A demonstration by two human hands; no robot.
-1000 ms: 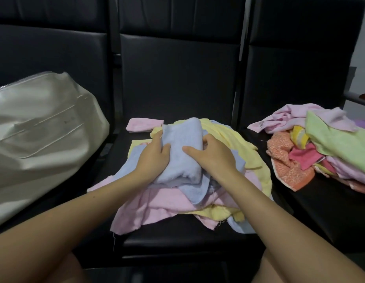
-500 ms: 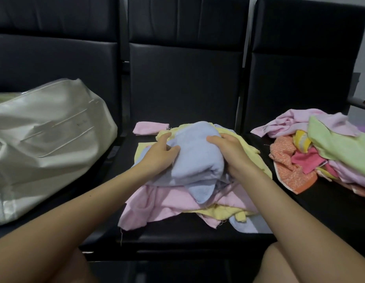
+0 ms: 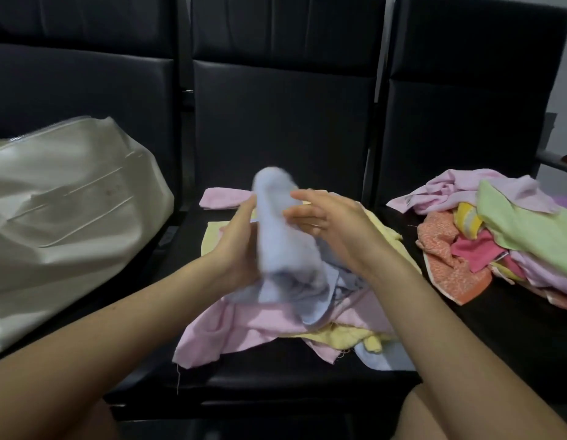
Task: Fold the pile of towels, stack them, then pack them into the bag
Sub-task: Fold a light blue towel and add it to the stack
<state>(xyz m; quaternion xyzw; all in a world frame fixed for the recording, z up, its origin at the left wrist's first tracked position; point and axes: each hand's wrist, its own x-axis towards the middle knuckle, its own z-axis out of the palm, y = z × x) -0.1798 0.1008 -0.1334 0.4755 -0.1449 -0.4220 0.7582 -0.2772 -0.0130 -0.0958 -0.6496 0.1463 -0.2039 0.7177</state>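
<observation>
A light blue towel (image 3: 277,236), blurred by motion, stands lifted above a loose heap of pink and yellow towels (image 3: 244,328) on the middle seat. My left hand (image 3: 234,249) grips the blue towel from its left side. My right hand (image 3: 326,222) is at the towel's right side with fingers stretched out, touching or nearly touching it. The towel's lower end still drapes onto the heap. A big off-white bag (image 3: 69,214) lies on the left seat. A small folded pink towel (image 3: 222,198) rests behind the heap.
A second jumble of towels (image 3: 498,236) in pink, green, orange and yellow covers the right seat. Black padded seat backs (image 3: 282,115) stand close behind everything. My knees are at the bottom edge.
The blue towel has been raised off the heap into a more upright position. My right hand has come off it and spread its fingers; my left hand keeps its grip.
</observation>
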